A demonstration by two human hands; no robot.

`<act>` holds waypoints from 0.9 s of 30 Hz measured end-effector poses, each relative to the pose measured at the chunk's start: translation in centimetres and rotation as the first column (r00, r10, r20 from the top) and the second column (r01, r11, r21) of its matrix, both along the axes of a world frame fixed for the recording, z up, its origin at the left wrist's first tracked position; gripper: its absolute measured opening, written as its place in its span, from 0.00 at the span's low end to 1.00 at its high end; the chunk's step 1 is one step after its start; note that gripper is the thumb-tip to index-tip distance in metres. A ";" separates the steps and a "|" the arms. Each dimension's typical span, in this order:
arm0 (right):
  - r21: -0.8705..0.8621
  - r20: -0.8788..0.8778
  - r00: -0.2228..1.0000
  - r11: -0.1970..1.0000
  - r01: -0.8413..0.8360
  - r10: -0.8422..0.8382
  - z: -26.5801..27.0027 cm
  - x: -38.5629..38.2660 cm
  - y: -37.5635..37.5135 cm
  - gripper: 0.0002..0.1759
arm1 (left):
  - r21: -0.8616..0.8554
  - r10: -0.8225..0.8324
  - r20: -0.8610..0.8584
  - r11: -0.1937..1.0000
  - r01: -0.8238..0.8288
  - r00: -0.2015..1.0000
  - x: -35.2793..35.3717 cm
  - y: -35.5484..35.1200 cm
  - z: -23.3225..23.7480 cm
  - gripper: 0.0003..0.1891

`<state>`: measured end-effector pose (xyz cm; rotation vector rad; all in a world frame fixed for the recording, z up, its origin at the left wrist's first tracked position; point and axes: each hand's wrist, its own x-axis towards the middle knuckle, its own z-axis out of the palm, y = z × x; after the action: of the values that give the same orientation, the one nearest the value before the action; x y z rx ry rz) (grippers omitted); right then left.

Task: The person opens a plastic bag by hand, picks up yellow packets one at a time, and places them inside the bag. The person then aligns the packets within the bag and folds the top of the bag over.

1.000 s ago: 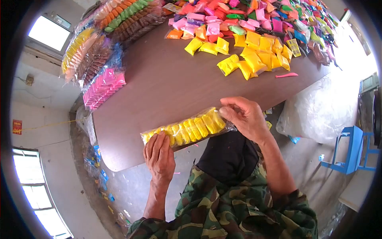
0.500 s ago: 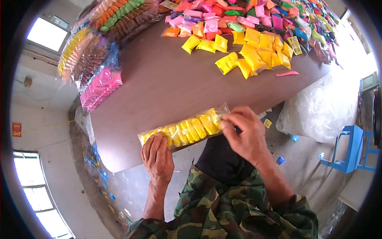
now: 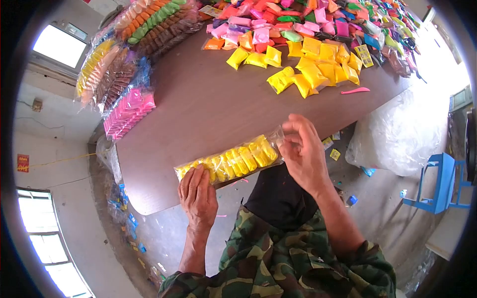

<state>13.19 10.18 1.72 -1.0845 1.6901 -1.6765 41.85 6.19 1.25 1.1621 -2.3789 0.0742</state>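
Note:
A long clear plastic bag (image 3: 228, 162) with a row of yellow packets inside lies along the table's near edge. My left hand (image 3: 198, 191) rests over its left end, fingers close together, holding it against the table. Beside the bag's right end is my right hand (image 3: 303, 151), its fingers bent and apart from the thumb, slightly blurred. The loose clear flap of the bag comes up close to those fingers; whether they touch it is hard to see. Farther back lies a loose group of yellow packets (image 3: 314, 74).
A pink plastic tool (image 3: 355, 91) lies right of the yellow packets. Behind them spreads a heap of multicoloured packets (image 3: 298, 25). Filled bags, including a pink one (image 3: 130, 113), are stacked at left. A large clear plastic sack (image 3: 397, 139) and blue stool (image 3: 437, 184) stand right.
My right hand has lifted a little up and away from the bag's right end, its fingers opening from the flap. The left hand stays on the bag.

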 end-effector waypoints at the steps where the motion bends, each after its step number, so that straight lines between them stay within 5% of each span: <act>1: 0.051 -0.026 0.998 0.997 -0.061 0.062 0.1 -0.5 -0.3 0.23 | -0.004 0.002 0.001 1.000 -0.002 1.000 0.0 0.0 0.0 0.26; 4: 0.201 -0.091 0.968 0.957 -0.211 0.232 0.5 -2.0 -1.2 0.24 | -0.013 -0.002 0.000 1.000 0.002 1.000 -0.1 0.0 -0.1 0.26; 13: 0.011 -0.328 0.925 0.980 -0.201 0.193 -0.4 -2.2 -2.7 0.09 | -0.005 0.000 0.010 1.000 0.000 1.000 0.3 -0.1 -0.2 0.25; 27: -0.063 -0.010 0.935 0.933 -0.354 0.354 -1.9 -3.0 -3.2 0.07 | -0.007 -0.011 0.031 1.000 0.011 0.999 -0.3 -0.1 0.1 0.26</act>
<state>10.16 6.99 -0.20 -1.3277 1.3469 -1.5043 41.56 6.13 1.36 1.1531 -2.4097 0.0972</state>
